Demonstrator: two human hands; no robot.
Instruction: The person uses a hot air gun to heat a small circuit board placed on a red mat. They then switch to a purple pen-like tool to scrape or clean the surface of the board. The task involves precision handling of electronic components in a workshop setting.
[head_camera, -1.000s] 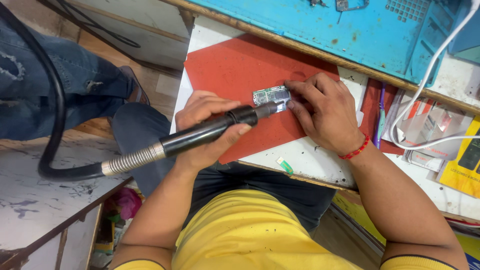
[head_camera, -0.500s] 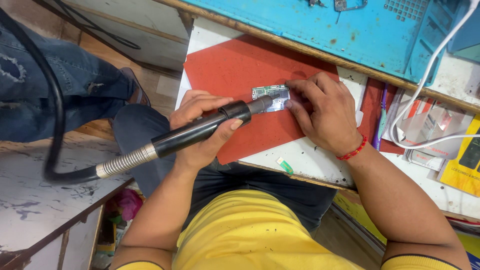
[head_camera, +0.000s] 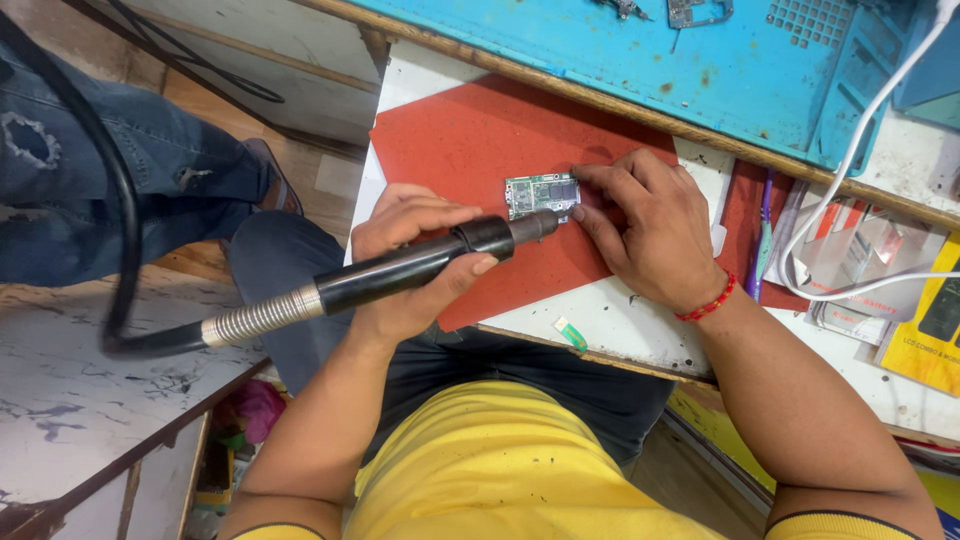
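At the left of the frame a black flexible hose runs from a ribbed metal collar into the black cylindrical rotary handpiece (head_camera: 420, 268). The left hand (head_camera: 420, 255) is wrapped around it like a pen, probably for fine control, with its tip at the small green rectangular circuit board (head_camera: 541, 194) lying mid-frame on the red mat (head_camera: 470, 140) on the counter (head_camera: 620, 330). Right of it, the right hand (head_camera: 650, 225) presses fingertips onto the board's edge, seemingly to steady it. The tool's bit is too small to make out.
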